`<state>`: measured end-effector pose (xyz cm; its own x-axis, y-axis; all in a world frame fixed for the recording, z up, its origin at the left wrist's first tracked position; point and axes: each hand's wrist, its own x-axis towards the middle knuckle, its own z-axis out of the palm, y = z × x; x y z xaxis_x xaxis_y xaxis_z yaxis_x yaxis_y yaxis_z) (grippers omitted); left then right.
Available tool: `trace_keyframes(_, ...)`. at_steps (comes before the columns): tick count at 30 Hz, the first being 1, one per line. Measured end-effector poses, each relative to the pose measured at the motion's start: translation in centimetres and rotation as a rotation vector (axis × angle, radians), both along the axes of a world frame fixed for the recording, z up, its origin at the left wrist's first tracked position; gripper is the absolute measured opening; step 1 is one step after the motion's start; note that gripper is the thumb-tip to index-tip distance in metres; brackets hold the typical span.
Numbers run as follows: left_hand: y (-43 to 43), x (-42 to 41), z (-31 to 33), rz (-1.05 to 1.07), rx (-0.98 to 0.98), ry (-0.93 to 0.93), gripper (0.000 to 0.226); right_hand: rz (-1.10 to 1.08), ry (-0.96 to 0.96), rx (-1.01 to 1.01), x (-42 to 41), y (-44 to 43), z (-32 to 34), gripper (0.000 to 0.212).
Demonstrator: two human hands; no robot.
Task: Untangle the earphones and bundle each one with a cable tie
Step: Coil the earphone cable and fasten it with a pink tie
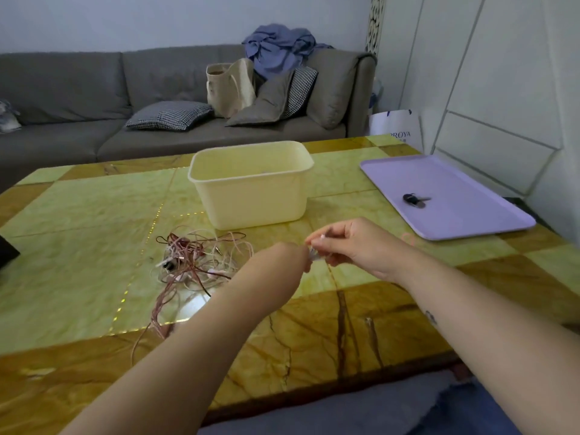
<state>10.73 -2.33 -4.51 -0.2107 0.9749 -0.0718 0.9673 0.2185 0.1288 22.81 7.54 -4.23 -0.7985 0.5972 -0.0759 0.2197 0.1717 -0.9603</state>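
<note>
Two bare forearms are stretched from the near edge over the table [78, 215], and the hands are brought together above its middle, a little toward the right edge. A small pale piece [314, 253], too blurred to be identified, is pinched between the thumb and bent forefinger of the right hand [351, 246]. The left hand [282, 259] is seen from behind the wrist and is pressed up against the same piece. Its fingers are hidden, so whether they are curled or straight cannot be told.

Just left of the hands, the earphones [191, 262] are left in a loose tangle of pink, dark red and pale cords on the table's middle. A few strands are trailed toward the near edge. A black object [6, 251] is cut off at the left edge.

Beyond the tangle, a cream plastic tub [251, 196] is set upright near the far edge. A lilac tray [470, 196] is laid at the far right corner, and a dark bundle [413, 200] is placed on it.

Behind the table, a grey sofa [78, 89] is seen, loaded with checked cushions [169, 114], a beige tote bag [229, 86] and crumpled blue clothes [279, 48].
</note>
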Motion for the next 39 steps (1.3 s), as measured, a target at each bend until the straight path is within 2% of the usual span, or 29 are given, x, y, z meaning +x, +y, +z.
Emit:
trace_keyframes(3,1.2,0.4,-0.3,0.043,0.107,-0.181,0.028,-0.077,0.048,-0.001,0.4,1.1,0.1,0.018)
trace_keyframes(5,1.8,0.6,-0.6,0.093,0.206,-0.406,0.028,-0.114,0.002,0.009,1.2,2.3,0.2,0.02)
trace_keyframes(7,2.3,0.9,-1.3,0.167,0.287,-0.659,0.032,-0.2,-0.177,0.197,2.7,3.7,0.0,0.018)
trace_keyframes(10,2.8,1.5,-2.0,0.19,0.328,-0.833,0.033,-0.336,-0.413,0.504,5.3,6.1,-0.9,0.013)
trace_keyframes(13,2.7,1.7,-2.5,0.193,0.338,-0.885,0.033,-0.339,-0.617,0.616,7.3,7.7,-1.8,0.008)
trace_keyframes(15,2.5,1.7,-2.6,0.204,0.33,-0.906,0.033,-0.331,-0.679,0.625,8.2,8.2,-2.9,0.003)
trace_keyframes(16,2.4,1.8,-2.7,0.209,0.328,-0.911,0.033,-0.322,-0.685,0.66,8.4,8.4,-3.4,0.008)
trace_keyframes(18,2.3,2.0,-2.7,0.206,0.327,-0.926,0.033,-0.306,-0.661,0.699,8.7,8.6,-4.5,0.013)
trace_keyframes(21,2.0,2.5,-2.7,0.187,0.321,-0.923,0.033,-0.32,-0.618,0.739,8.7,8.4,-5.5,0.008)
trace_keyframes(25,1.8,2.6,-2.7,0.164,0.334,-0.902,0.032,-0.403,-0.446,0.734,8.6,8.0,-6.3,0.033)
trace_keyframes(28,1.8,2.4,-2.7,0.157,0.358,-0.907,0.032,-0.443,-0.405,0.729,8.7,8.0,-6.5,0.03)
trace_keyframes(32,1.9,2.2,-2.6,0.143,0.396,-0.909,0.032,-0.489,-0.371,0.732,9.1,7.6,-6.9,0.039)
trace_keyframes(39,1.7,2.1,-2.5,0.135,0.419,-0.914,0.032,-0.566,-0.368,0.747,9.4,7.2,-7.9,0.021)
